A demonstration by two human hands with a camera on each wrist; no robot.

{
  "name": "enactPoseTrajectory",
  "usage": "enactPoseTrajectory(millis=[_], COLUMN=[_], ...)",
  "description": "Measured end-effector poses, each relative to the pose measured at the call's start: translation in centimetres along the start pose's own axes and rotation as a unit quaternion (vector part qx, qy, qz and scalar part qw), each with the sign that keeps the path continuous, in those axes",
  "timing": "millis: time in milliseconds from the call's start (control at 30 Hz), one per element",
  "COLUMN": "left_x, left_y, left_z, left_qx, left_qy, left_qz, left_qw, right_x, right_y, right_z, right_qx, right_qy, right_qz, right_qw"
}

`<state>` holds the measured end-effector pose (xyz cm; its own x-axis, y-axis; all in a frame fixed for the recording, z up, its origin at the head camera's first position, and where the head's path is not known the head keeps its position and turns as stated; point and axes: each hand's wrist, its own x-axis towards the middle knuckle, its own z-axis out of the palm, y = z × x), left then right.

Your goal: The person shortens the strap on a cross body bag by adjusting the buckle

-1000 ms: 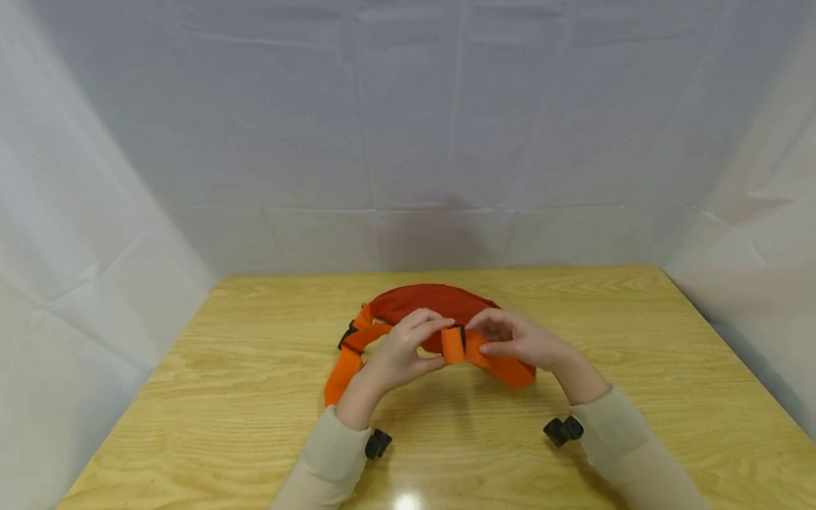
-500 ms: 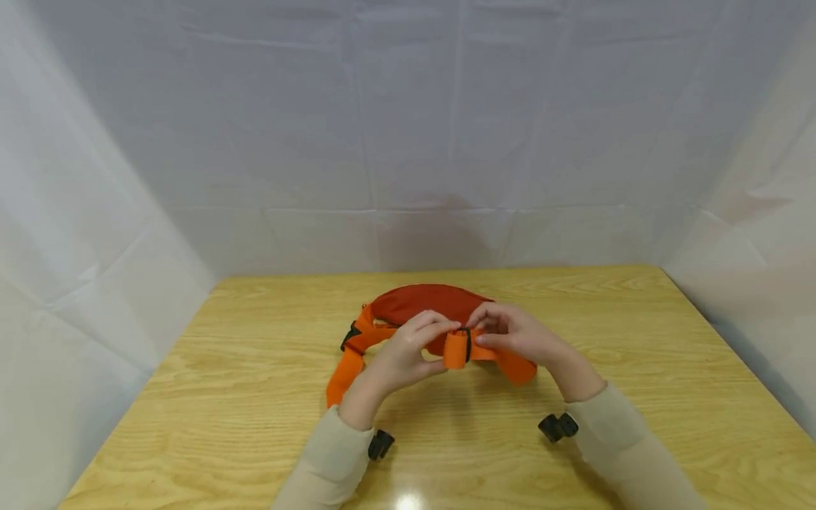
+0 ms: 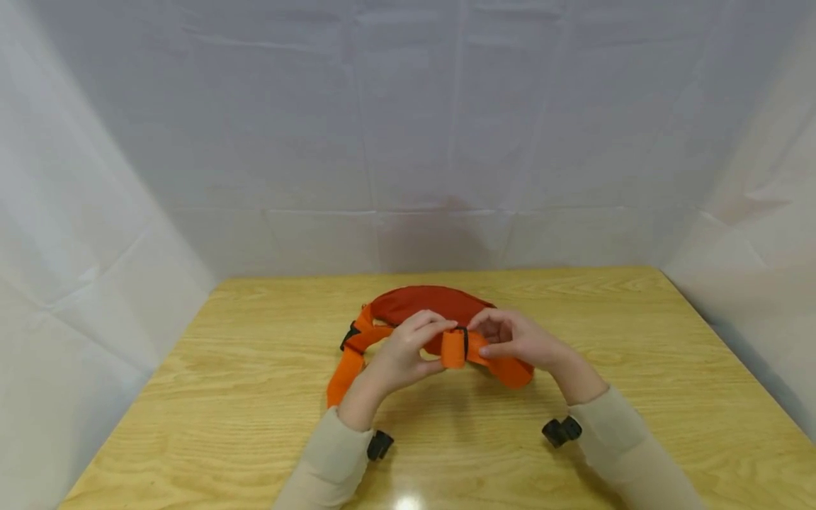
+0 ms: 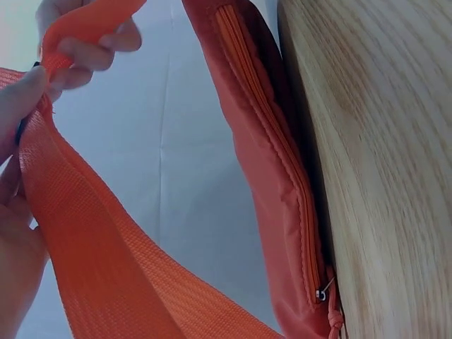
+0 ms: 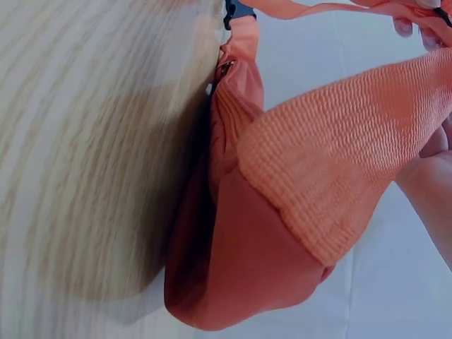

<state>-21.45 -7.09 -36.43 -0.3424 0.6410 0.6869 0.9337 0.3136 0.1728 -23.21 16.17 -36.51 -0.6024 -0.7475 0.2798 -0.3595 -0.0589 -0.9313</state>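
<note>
A red waist bag (image 3: pixel 427 301) lies on the table, its orange webbing strap (image 3: pixel 345 375) curving toward the wearer. My left hand (image 3: pixel 398 358) pinches a folded loop of the strap beside a black slider (image 3: pixel 465 341), fingertips on the upper edge and thumb below. On the slider's other side, my right hand (image 3: pixel 519 341) holds the strap between thumb and fingers. Both hands are raised in front of the bag. In the left wrist view, the bag's zipper (image 4: pixel 272 141) shows, with a pull (image 4: pixel 323 291) at its end. The right wrist view has the wide strap (image 5: pixel 353 155) joining the bag's end.
A black buckle (image 3: pixel 350 336) joins the strap at the bag's left end. The wooden table (image 3: pixel 268 425) stands against white sheeting (image 3: pixel 408 142) behind and at both sides. Small black devices (image 3: pixel 562 431) are worn at the cuffs.
The right hand shifts slightly up and left, then back right. The slider and strap loop move a little right, then back left. The bag stays in place.
</note>
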Motion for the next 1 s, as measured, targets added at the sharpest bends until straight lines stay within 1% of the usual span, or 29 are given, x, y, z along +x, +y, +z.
enactPoseTrajectory(millis=[67, 133, 400, 533, 667, 833, 933, 1000], left_x=[0.0, 0.0, 0.2, 0.3, 0.3, 0.3, 0.3, 0.3], left_y=[0.0, 0.0, -0.1, -0.1, 0.1, 0.1, 0.1, 0.1], left_z=[0.0, 0.0, 0.2, 0.2, 0.1, 0.0, -0.1, -0.1], left_qx=[0.002, 0.001, -0.005, -0.009, -0.014, -0.013, -0.011, -0.007], left_qy=[-0.001, -0.001, 0.010, 0.007, 0.001, 0.013, 0.017, 0.016], left_qz=[-0.001, -0.001, 0.014, 0.010, -0.004, -0.016, -0.020, -0.025], left_qw=[1.0000, 1.0000, 0.9998, 0.9999, 0.9999, 0.9997, 0.9996, 0.9995], right_x=[-0.1, -0.2, 0.0, 0.2, 0.3, 0.2, 0.2, 0.2], right_y=[0.1, 0.1, -0.4, -0.7, -0.9, -0.9, -0.7, -0.5], right_z=[-0.1, -0.1, 0.4, 0.8, 1.2, 1.7, 2.1, 2.3], right_qx=[0.005, 0.003, -0.063, -0.075, -0.092, -0.159, -0.203, -0.234], right_qy=[-0.009, -0.005, 0.050, 0.066, 0.080, 0.096, 0.109, 0.114], right_qz=[-0.001, 0.003, 0.021, 0.019, 0.022, 0.010, -0.031, -0.062], right_qw=[1.000, 1.000, 0.996, 0.995, 0.992, 0.983, 0.973, 0.963])
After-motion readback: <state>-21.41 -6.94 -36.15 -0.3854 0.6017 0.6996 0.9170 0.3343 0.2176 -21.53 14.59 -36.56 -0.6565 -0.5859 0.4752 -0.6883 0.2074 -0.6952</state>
